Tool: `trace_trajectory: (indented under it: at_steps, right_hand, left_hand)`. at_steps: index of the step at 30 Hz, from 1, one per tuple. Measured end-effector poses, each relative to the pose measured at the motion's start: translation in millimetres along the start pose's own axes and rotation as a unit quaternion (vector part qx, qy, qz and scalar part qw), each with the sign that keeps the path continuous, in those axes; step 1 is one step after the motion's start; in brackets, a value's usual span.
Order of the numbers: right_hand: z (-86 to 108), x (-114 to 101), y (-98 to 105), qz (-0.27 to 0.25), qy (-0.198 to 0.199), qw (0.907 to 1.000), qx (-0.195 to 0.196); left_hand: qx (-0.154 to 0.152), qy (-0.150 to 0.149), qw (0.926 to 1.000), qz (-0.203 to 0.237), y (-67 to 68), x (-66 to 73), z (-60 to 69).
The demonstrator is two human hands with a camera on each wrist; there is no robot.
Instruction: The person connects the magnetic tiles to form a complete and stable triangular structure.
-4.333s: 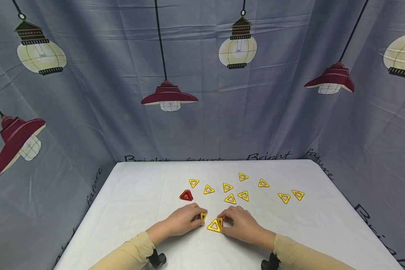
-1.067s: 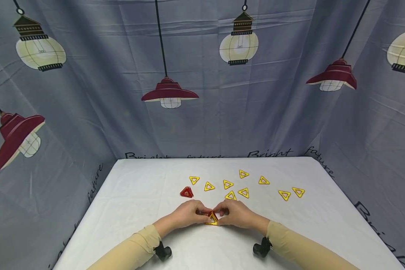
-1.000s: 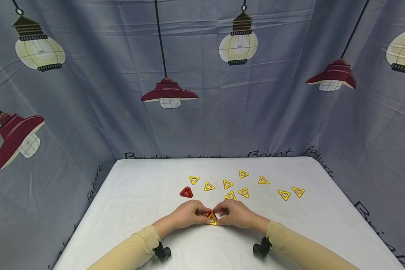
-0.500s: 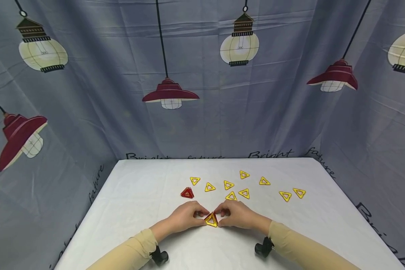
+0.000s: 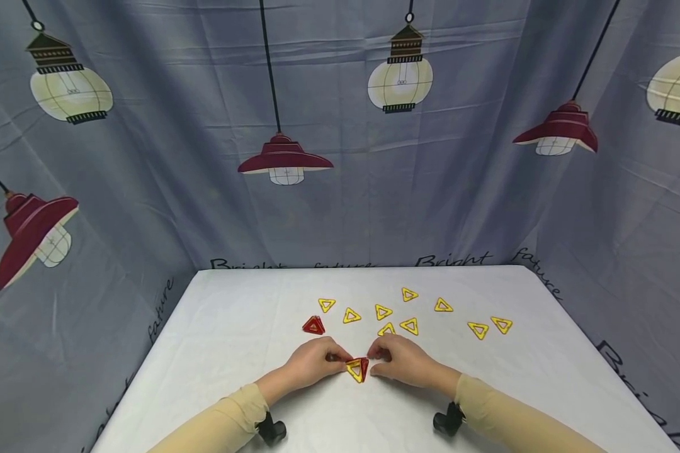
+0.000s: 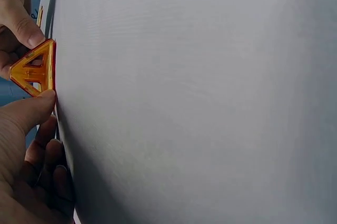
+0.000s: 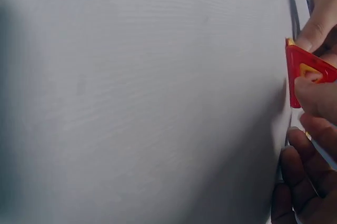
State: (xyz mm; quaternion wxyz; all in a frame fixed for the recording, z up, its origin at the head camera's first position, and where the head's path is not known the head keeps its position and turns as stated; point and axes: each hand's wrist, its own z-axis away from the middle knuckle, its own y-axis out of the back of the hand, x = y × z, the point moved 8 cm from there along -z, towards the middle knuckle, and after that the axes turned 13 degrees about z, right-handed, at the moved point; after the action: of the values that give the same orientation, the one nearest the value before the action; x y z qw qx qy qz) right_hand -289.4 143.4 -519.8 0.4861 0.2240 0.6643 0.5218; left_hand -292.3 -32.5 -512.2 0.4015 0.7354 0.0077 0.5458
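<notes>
Between the two hands in the head view is a small triangular piece with a yellow front and a red side, one corner pointing down. My left hand pinches its left side with thumb and fingers. The right hand has bent fingers right at its red side. Seen from the left wrist, the piece looks amber, with a thumb at each of two corners. In the right wrist view, the right hand's thumb lies over the red face. The fingertips behind the piece are partly hidden.
Behind the hands on the white table lie a red triangular piece and several flat yellow triangles, among them one near the middle and one at the right. A grey curtain hangs behind the table.
Earlier the yellow triangles were apart between the hands. Half a second ago the piece's yellow face pointed upward; now its corner points down and a red side shows. The right hand has shifted slightly right.
</notes>
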Motion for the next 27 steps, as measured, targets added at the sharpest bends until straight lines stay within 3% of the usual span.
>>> trace_trajectory:
  at_steps: [9, 22, 27]
  right_hand:
    - [5.6, 1.7, 4.7, 0.028, 0.015, 0.9992, 0.026]
    - [15.8, 1.7, 4.3, 0.077, -0.002, 0.9952, 0.06]
    - [17.3, 2.0, 3.2, 0.084, -0.007, 0.9942, 0.068]
  left_hand:
    - [0.01, 0.005, 0.9997, -0.021, -3.7, -1.2, -8.9]
    - [0.012, 0.002, 0.9995, -0.03, -9.1, 2.1, -17.1]
    - [0.001, 0.01, 0.9997, -0.021, -4.1, 8.9, -15.4]
